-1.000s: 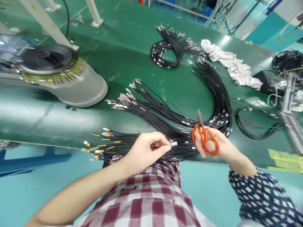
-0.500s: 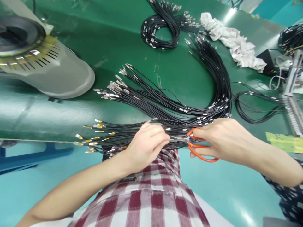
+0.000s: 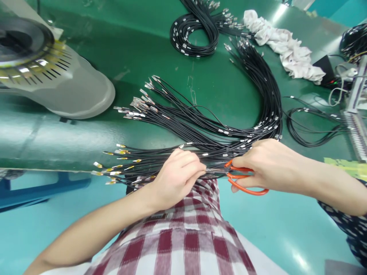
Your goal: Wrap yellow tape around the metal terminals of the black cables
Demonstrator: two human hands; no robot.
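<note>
My left hand [image 3: 182,173] is closed in a pinch at the table's near edge, over a bundle of black cables [image 3: 155,154]. Its fingertips appear to grip one thin black cable, mostly hidden by the fingers. My right hand [image 3: 266,164] grips scissors with orange handles [image 3: 249,189], fingers through the loops. The blades point left and their tips reach the left fingertips. Yellow-marked metal terminals [image 3: 114,173] end the cables left of my left hand. Behind lies a larger curved bundle of black cables [image 3: 266,88] with small white labels and bare metal ends.
A grey machine base with a round dark reel [image 3: 23,42] stands at the left of the green table [image 3: 137,49]. Coiled cables [image 3: 195,38] and a crumpled white cloth [image 3: 283,46] lie at the back. At right are a loose cable coil [image 3: 312,128] and a black box [image 3: 325,68].
The scissors' blades look closer together than before, and my right hand has shifted slightly. My left hand keeps its pinch in nearly the same place. The whole view has moved a little.
</note>
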